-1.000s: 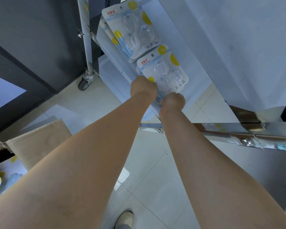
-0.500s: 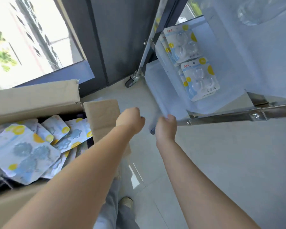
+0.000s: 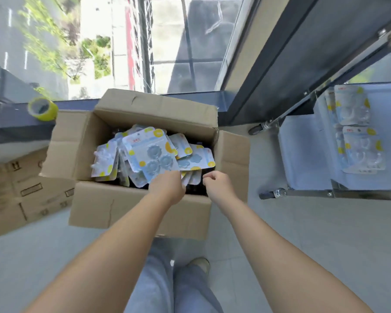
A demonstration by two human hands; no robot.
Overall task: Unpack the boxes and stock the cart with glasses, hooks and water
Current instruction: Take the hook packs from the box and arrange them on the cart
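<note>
Dozens of blister-carded hook packs (image 3: 152, 154) lie heaped in an open cardboard box (image 3: 142, 206) on the pale tiled floor, its four flaps folded outward. The packs are white and pale blue cards with yellow dots; the topmost one shows three grey flower-shaped hooks under clear plastic and tilts up against the others. The left hand (image 3: 167, 187) reaches over the near wall of the box, its back to the camera and its fingers on the lower edge of that heap; they are hidden under the hand, so I cannot tell whether they pinch a pack or only touch it. The right hand (image 3: 218, 182) hovers just beside it over the dark gap at the box's near right corner, fingers loosely curled and holding nothing.

To the right stands the metal cart (image 3: 307, 154) on castors, its shelf lined with a pale sheet. Two stacks of hook packs on the cart (image 3: 357, 141) lie there, one beyond the other, clear hooks showing through the plastic.

A flattened cardboard box (image 3: 14, 188) lies at the left, touching the open one. A yellow tape roll (image 3: 42, 109) sits on the dark window ledge behind. The person's jeans and a shoe show at the bottom
</note>
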